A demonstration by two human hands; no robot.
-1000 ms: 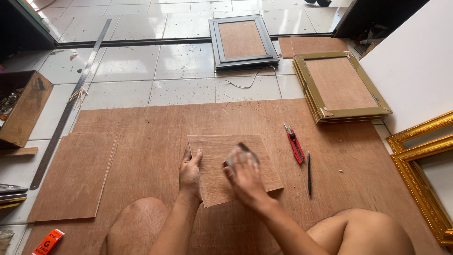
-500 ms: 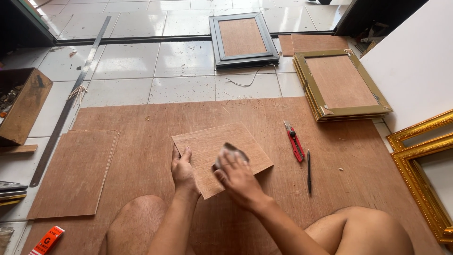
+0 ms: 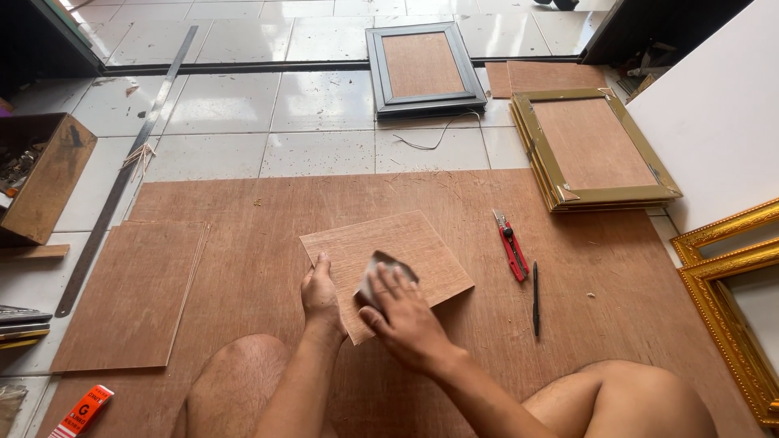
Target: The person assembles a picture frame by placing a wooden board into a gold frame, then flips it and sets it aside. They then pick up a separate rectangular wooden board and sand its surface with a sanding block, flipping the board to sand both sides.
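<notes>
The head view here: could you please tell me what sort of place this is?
Probably a picture-framing workshop, worked on the floor. Finished frames lie about: a black frame, an olive-gold stack of frames, ornate gold frames. Cut plywood boards and a red utility knife lie on a large plywood sheet.

Large plywood sheet: lies flat on the tiled floor.
Plywood panels: a thin stack at the left of the sheet.
Utility knife: red, on the sheet; black pencil just beside it.
Black frame: face down on the tiles, brown backing showing.
Olive-gold frames: stacked at the right, backing up.
Gilt frames: ornate, at the right edge.
White board: upper right.
Metal straightedge: long, slanting across the tiles.
Wooden box: far left, perhaps holding scraps.
Orange packet: bottom left.
</notes>
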